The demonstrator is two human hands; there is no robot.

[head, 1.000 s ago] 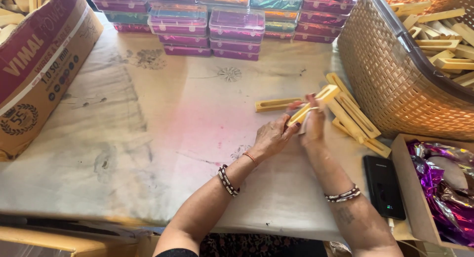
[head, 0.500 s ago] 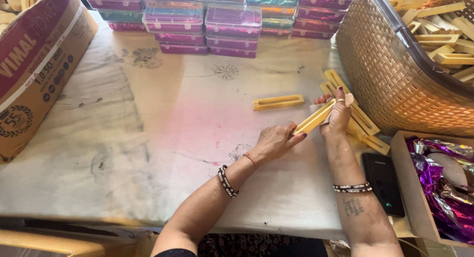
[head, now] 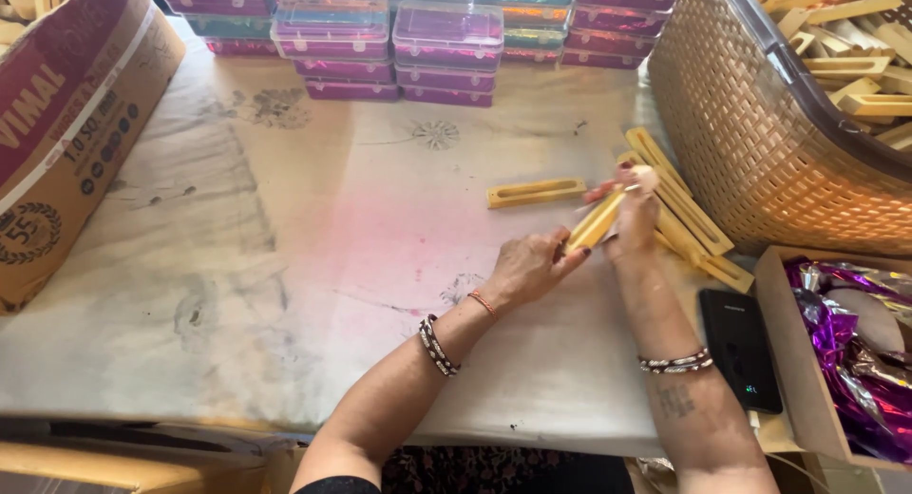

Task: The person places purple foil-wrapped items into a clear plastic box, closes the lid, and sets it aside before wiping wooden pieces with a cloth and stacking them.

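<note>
Nearest the camera, a black phone (head: pixel 739 350) lies at about 4 o'clock on the desk (head: pixel 285 266), right beside a cardboard box of purple foil (head: pixel 855 361) at the desk's right edge.

Just past that, both hands meet a little right of centre on one yellow slotted strip (head: pixel 596 221). The left hand (head: pixel 527 266) pinches its near end between thumb and fingers, and the right hand (head: pixel 635 218) is closed around the far end. The strip looks light and stiff, maybe wood or plastic, probably fine to grip by the ends, though I'd guess the slot makes the middle weaker.

Another strip (head: pixel 537 192) lies alone at 12 o'clock from the hands, and a loose pile of strips (head: pixel 693 223) sits at 2 o'clock, touching the woven basket (head: pixel 760 142). Big open patch of cloth to the left, out to the carton (head: pixel 66 123) at 9 o'clock. Stacked clear boxes (head: pixel 446 38) line the far edge.
</note>
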